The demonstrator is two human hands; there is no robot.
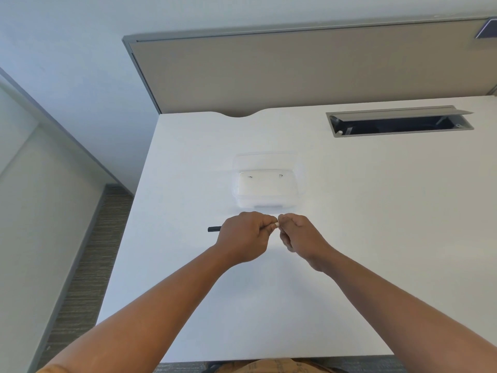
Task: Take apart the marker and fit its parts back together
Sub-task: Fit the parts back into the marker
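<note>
Over the white table [188, 278], my left hand [246, 235] is closed around a black marker [214, 229]; only its dark end sticks out to the left of my fist. My right hand [301, 236] meets the left hand fingertip to fingertip, pinching the marker's other end, where a small white bit [277, 225] shows between the fingers. The rest of the marker is hidden inside my hands.
A clear plastic container [267, 181] stands just behind my hands. An open cable hatch [398, 122] is set in the table at the back right. A beige partition [309, 68] closes the far edge. The table's left edge drops to the floor.
</note>
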